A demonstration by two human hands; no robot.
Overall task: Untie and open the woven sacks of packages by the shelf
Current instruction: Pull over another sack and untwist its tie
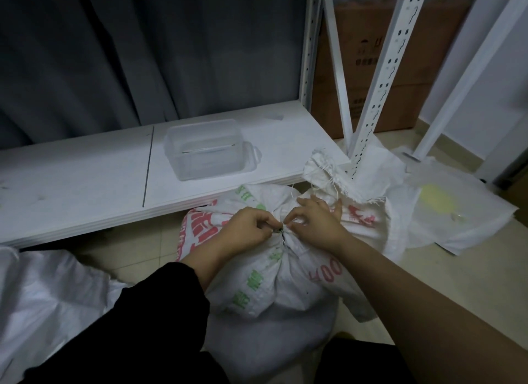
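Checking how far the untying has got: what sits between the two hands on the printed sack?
In the head view, the sack's gathered neck with its tie lies between left hand and right hand; both pinch it.

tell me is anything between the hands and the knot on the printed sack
Nothing visible: the left hand and right hand already pinch at the tied neck of the printed sack.

Grey curtain (114, 49), white shelf (85, 178), tiled floor (400, 269)

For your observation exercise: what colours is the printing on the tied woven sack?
Red and green print on the white woven sack, clearest in the head view.
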